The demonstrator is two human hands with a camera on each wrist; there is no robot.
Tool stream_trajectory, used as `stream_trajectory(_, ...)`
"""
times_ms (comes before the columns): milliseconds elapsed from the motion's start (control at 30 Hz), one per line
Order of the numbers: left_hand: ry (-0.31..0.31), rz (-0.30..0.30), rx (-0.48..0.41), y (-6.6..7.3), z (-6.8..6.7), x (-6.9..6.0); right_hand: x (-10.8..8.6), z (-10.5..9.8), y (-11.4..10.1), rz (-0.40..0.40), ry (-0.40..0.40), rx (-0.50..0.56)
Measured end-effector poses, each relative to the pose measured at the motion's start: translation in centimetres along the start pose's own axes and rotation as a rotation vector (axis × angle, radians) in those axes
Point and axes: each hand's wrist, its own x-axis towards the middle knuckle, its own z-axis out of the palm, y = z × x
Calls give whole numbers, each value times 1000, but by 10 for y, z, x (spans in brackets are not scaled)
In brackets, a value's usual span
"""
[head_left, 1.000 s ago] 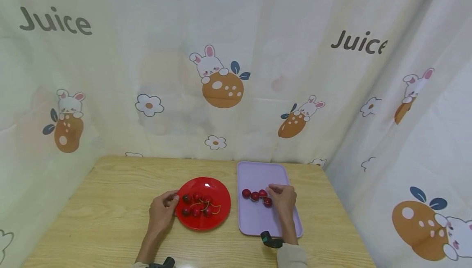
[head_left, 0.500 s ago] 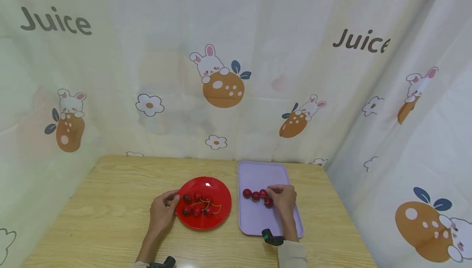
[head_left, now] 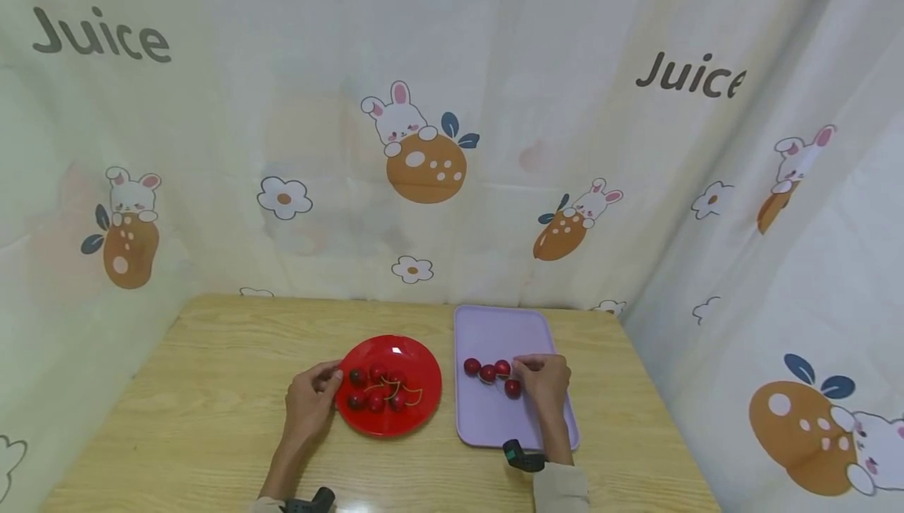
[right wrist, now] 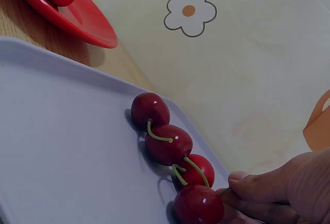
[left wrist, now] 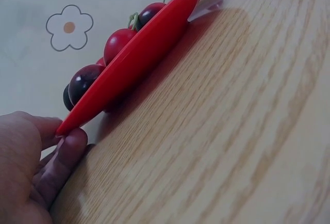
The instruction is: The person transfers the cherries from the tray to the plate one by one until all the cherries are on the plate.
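Note:
My left hand (head_left: 308, 402) pinches the left rim of a red plate (head_left: 424, 411) between thumb and fingers; the left wrist view shows the rim caught between the fingertips (left wrist: 76, 139). Several dark red cherries (head_left: 377, 402) with green stems lie in two rows on this plate. Over a lilac tray (head_left: 487, 427), my right hand (head_left: 547, 381) pinches a thin cherry stem beside the lowest cherry (right wrist: 198, 204) in the right wrist view. That cherry and the others beside it (right wrist: 168, 145) rest on the tray in a crooked line. Which cherry the pinched stem belongs to is hard to tell.
Plate and tray stand side by side, a narrow gap apart, on a wood-grain table (head_left: 212, 419). A pale curtain (head_left: 318, 105) printed with rabbits, fruit and flowers hangs behind the table and along both sides.

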Motion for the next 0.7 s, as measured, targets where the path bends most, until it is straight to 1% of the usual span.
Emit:
stream_trajectory(200,-3,-4,11,-1,0,1,-2,-7,-1,22,12,-14)
stream_trajectory(500,3,14,-1,-3,1,2,-8,-19,0,11,17,-25)
stream_trajectory(700,-8,9,-6,-3,1,2,-14,-24,1,46,1,-15)
